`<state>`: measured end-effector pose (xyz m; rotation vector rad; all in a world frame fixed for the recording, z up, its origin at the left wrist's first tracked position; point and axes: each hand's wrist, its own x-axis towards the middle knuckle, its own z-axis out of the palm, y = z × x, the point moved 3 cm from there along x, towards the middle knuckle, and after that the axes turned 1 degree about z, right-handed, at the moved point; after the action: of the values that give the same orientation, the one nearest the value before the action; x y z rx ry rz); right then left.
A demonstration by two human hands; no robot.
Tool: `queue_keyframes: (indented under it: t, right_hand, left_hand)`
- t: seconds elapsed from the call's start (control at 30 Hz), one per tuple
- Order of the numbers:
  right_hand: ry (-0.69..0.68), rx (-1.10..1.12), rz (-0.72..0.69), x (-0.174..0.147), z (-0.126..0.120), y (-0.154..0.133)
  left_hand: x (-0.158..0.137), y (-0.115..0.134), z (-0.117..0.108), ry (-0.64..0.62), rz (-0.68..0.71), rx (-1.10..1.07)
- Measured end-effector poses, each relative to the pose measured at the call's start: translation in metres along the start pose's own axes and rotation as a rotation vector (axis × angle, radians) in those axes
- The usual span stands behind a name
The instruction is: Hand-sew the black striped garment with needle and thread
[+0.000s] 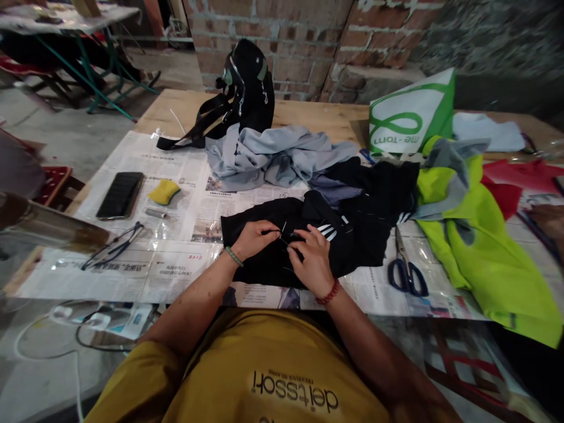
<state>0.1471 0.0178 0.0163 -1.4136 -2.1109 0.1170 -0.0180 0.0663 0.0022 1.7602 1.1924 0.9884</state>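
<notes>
1) Black garment (268, 267) is on the tabletop (326, 114) directly in front of the person, over newspaper (154, 267); both hands on it
2) Left hand (253, 242) pinching a thin pale strand (284, 225) just above the black garment, needle or thread, can't tell which; right hand (312, 257) has curled fingers, thumb near index, at the black garment; whether it grips anything, can't tell
3) Progress: fine handwork looks under way, probably mid-step; other thin pale lines lie on the black garment, maybe thread; no finished edge can be made out; how much is done or left, can't tell
4) Beyond the black garment: grey garment (275, 157), then black bag (253, 88)
5) Left of the black garment: yellow sponge (163, 191), phone (121, 195), glasses (117, 247)
6) Right of the black garment: scissors (405, 273) just beside it; yellow-green garment (493, 247) further out; green-white carrier bag (412, 114) beyond, to the right
7) In the way: bunched cloth crowds the black garment's far right side; its near left side has only newspaper around it; dark strands on dark cloth would likely be hard to see
</notes>
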Motion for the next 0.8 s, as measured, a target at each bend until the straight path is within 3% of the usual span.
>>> queue_keyframes:
  t: [0.33, 0.5, 0.7, 0.8]
  right_hand:
    - [-0.069, 0.126, -0.010, -0.019, -0.047, 0.001]
    - [0.042, 0.164, -0.025, -0.024, -0.072, -0.001]
    - [0.210, 0.321, -0.095, -0.029, -0.087, -0.023]
    - [0.073, 0.436, -0.124, -0.033, -0.077, -0.041]
  left_hand:
    - [-0.001, 0.003, -0.002, 0.033, 0.071, 0.040]
    - [-0.002, 0.004, -0.004, 0.044, 0.096, 0.065]
    - [-0.001, 0.001, -0.003, 0.041, 0.104, 0.085]
    - [-0.001, 0.000, -0.002, 0.045, 0.103, 0.080]
